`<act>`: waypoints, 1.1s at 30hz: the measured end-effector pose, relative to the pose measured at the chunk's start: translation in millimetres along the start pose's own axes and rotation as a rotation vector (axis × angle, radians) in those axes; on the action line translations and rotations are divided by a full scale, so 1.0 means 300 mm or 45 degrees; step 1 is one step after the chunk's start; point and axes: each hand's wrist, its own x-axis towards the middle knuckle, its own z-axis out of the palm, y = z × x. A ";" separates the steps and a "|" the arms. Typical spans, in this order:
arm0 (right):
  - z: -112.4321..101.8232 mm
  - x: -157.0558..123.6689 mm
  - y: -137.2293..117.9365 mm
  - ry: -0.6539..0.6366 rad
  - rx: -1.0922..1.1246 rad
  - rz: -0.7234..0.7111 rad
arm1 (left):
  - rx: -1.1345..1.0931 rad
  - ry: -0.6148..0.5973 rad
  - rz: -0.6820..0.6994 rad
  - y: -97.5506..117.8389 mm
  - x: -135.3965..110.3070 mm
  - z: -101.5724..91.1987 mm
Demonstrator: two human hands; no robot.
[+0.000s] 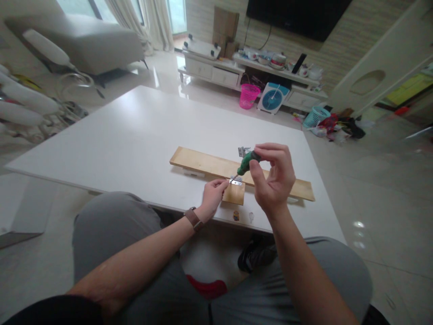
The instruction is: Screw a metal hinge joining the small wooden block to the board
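Observation:
My right hand [275, 176] grips the dark end of a green-handled screwdriver [244, 165], which slants down to the left. Its tip is at a small metal hinge [236, 181] where a short wooden block [234, 194] meets a long wooden board [206, 163]. Pinched closed beside the screwdriver tip is my left hand [214, 193], at the block's upper left corner; whatever lies between its fingertips is too small to make out. More loose metal hinges [242, 151] lie behind the board, partly hidden by the screwdriver and my right hand.
Everything rests on a large white table [135, 131]. White supports [193, 173] show under the board. Near the front edge lie a small brown-and-yellow item [236, 215] and a small clear item [251, 217]. White chairs [30, 97] stand at the left, close to the table.

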 end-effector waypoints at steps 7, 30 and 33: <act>-0.002 0.004 -0.009 -0.001 0.066 -0.015 | 0.006 0.009 0.005 -0.001 0.001 0.000; -0.001 -0.003 -0.001 -0.035 0.158 0.009 | -0.002 0.022 -0.007 -0.004 0.001 0.001; 0.001 0.001 -0.003 -0.022 0.126 -0.010 | -0.007 0.015 0.000 -0.001 -0.001 0.001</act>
